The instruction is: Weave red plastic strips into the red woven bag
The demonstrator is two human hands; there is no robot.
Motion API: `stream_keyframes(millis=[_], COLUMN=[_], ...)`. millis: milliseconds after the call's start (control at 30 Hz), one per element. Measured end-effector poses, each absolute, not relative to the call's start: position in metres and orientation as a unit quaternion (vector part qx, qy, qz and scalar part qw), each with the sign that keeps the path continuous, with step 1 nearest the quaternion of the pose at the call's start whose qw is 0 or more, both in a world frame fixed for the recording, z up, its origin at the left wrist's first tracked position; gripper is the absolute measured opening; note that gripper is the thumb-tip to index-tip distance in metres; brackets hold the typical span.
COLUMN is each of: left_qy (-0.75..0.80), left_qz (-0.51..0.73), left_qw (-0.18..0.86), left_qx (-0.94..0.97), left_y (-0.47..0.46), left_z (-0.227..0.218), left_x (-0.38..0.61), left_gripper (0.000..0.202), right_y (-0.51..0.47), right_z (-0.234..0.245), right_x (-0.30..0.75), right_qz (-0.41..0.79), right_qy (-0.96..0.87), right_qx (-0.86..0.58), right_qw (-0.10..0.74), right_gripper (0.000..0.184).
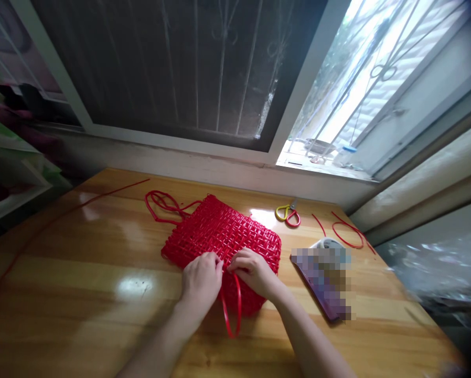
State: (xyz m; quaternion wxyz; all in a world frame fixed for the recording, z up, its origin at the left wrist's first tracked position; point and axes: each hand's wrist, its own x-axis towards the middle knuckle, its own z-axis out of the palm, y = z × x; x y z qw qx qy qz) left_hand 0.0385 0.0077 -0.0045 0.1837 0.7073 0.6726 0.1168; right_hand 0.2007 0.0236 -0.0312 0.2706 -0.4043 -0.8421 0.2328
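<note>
A red woven basket, made of shiny plastic strips, lies on the wooden table in front of me. My left hand is closed at the basket's near edge, its thumb and fingers pinched on a red strip. Close beside it my right hand pinches the same area from the right. From between the hands a loop of red plastic strip hangs down toward me. The fingertips partly hide where the strip meets the weave. At the basket's far left, a looped red handle rests on the table.
Scissors with yellow and red handles lie beyond the basket. To the right are a phone-like flat object, a white tape roll and a curled red strip. A long strip crosses the table at left. A window stands behind.
</note>
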Motion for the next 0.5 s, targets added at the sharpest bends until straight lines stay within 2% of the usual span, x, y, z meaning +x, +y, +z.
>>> stream_keyframes(millis=[133, 367, 500], left_qy=[0.641, 0.618, 0.598], left_qz=[0.155, 0.251, 0.315], left_qw=[0.121, 0.142, 0.17], left_qx=[0.742, 0.731, 0.717], left_y=[0.007, 0.015, 0.022], left_z=[-0.012, -0.022, -0.02], left_x=[0.038, 0.026, 0.01], left_gripper=[0.015, 0.011, 0.012], right_y=[0.02, 0.009, 0.008], right_z=[-0.026, -0.018, -0.02], right_x=[0.199, 0.188, 0.185], right_qz=[0.283, 0.4, 0.403], right_qy=[-0.797, -0.719, -0.721], right_qx=[-0.446, -0.476, -0.467], right_qw=[0.293, 0.312, 0.314], right_gripper=[0.017, 0.044, 0.034])
